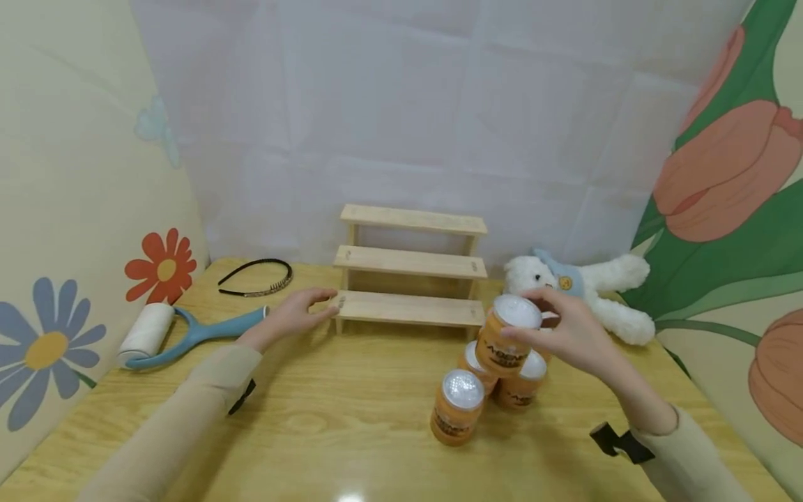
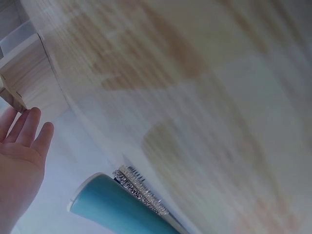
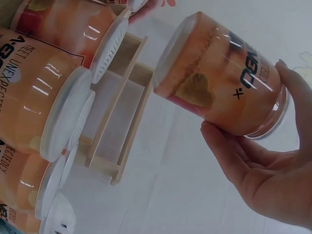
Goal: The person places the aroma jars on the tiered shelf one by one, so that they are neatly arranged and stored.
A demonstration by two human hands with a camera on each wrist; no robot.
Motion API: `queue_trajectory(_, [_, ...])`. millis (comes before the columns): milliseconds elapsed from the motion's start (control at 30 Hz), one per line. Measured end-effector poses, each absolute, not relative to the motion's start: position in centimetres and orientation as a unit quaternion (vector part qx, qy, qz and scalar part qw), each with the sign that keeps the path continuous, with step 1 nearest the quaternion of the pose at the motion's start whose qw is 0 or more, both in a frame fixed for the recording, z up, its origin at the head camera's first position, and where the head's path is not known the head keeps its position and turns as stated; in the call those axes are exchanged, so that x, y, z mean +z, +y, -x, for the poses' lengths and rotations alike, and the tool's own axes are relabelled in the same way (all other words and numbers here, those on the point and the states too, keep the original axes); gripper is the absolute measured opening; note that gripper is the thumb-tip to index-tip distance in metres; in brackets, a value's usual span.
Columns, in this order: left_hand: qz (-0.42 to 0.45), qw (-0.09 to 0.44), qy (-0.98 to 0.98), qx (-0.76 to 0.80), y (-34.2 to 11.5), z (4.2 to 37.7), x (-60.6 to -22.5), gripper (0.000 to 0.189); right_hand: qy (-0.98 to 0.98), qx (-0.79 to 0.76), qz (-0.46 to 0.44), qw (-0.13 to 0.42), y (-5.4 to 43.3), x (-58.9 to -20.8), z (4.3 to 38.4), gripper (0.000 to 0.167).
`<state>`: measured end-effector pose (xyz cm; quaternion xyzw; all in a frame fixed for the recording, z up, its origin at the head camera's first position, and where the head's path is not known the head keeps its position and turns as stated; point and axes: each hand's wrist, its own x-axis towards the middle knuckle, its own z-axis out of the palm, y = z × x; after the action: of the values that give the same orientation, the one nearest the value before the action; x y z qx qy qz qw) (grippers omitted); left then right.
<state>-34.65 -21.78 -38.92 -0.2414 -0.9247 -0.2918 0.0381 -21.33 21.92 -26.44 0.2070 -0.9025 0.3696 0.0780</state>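
A three-step wooden shelf (image 1: 410, 307) stands at the back of the table. Straight fingers of my left hand (image 1: 297, 314) are at the left end of its lowest step; in the left wrist view the fingertips (image 2: 33, 114) meet the wood's edge. My right hand (image 1: 577, 335) grips an orange can (image 1: 502, 352) with a pale lid, thumb on one side and fingers on the other. The held can (image 3: 219, 75) is raised in front of several similar cans. One of those, a front can (image 1: 456, 411), stands a little apart on the table.
Right of the shelf lies a white plush toy (image 1: 611, 296) in a blue garment. On the left are a blue-handled lint roller (image 1: 213, 331) and a black headband (image 1: 260, 291) with a beaded section. A white sheet (image 1: 408, 104) hangs behind.
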Motion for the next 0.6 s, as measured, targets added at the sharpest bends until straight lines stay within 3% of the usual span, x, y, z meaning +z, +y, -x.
queue_trajectory(600, [0.237, 0.03, -0.922, -0.306, -21.6, 34.1, -38.7, 0.055, -0.888, 0.422, -0.166, 0.082, 19.3, -24.5, 26.7, 0.061])
